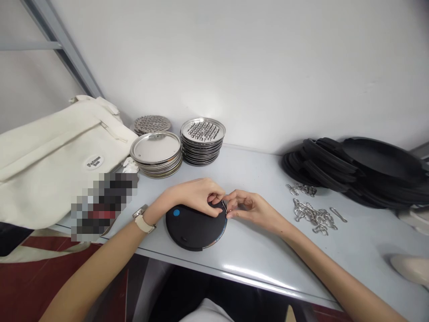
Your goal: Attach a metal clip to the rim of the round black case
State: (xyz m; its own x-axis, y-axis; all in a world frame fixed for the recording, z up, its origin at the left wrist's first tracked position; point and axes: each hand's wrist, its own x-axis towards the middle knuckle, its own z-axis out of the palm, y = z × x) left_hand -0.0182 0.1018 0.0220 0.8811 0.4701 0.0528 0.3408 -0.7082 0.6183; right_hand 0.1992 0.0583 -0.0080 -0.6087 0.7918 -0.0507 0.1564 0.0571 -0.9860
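Black disc (194, 230): flat on table (268, 259), near front edge
Left hand (201, 197): over disc, fingertips by clip; can't tell if grip holds it
Right hand (251, 210): grip pinching wire clip (225, 205) at disc's right edge
Loose clips (313, 214): right
Grater stack (201, 150): behind disc

On the cream bag (43, 179) at the tabletop (258, 174)'s left edge, an oval label (94, 162) appears to read "FASHION BAG".

A shiny grey table (261, 255) stands against a white wall (254, 67).
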